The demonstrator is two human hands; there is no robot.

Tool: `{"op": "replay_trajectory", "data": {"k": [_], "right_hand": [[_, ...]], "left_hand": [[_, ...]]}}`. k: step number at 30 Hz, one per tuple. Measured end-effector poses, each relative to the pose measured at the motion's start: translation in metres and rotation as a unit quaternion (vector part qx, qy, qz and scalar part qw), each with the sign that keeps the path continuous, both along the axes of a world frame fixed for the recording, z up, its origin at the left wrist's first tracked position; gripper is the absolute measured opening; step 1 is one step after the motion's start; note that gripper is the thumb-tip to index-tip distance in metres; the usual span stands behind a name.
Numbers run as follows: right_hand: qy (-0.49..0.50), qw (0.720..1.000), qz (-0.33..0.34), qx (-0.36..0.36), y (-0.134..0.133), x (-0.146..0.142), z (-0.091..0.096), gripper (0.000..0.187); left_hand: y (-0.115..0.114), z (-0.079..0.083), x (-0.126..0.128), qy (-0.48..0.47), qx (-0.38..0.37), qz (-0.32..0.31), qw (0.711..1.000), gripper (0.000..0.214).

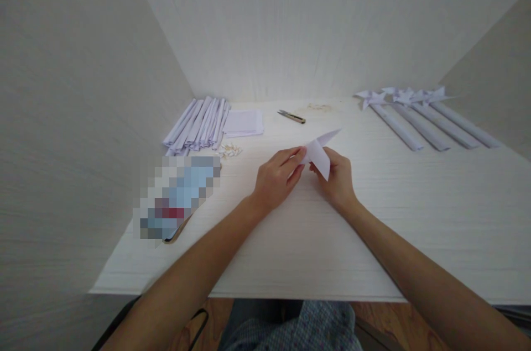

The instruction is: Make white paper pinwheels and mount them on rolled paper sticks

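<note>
A folded white paper pinwheel head (318,156) is held above the middle of the table, one pointed blade sticking up to the right and another hanging down. My left hand (281,175) pinches its left side between thumb and fingers. On the other side, my right hand (337,177) grips it, with the fingers partly hidden behind the paper. Beyond my hands lies a pair of thread snips (291,116) with a tan handle.
Rolled paper sticks (201,124) are piled at the back left, beside stacked paper squares (243,122) and small whitish pieces (230,150). A blurred-out phone (182,196) lies nearer. Several pinwheels on paper sticks (398,127) lie back right. Walls (265,25) enclose the table.
</note>
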State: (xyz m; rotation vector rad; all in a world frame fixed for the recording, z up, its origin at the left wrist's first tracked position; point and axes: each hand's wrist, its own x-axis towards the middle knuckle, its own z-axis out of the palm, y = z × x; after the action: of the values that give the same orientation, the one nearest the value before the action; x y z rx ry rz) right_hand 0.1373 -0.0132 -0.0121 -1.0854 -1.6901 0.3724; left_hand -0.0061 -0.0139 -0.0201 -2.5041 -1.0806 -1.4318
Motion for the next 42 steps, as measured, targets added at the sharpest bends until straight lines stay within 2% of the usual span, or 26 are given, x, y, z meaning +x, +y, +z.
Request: {"op": "replay_trajectory", "data": {"k": [6,42], "right_hand": [[-0.006,1.0,0.008,-0.009,-0.0018,-0.0003,0.0031,0.013],[-0.019,1.0,-0.014,0.007,-0.002,-0.0023,0.0046,0.017]], "left_hand": [[-0.0001,0.0004,-0.0013,-0.018,0.037,-0.001,0.999,0.026],[-0.0018,0.0026,0.0017,-0.062,-0.028,-0.011,0.998,0.028]]}}
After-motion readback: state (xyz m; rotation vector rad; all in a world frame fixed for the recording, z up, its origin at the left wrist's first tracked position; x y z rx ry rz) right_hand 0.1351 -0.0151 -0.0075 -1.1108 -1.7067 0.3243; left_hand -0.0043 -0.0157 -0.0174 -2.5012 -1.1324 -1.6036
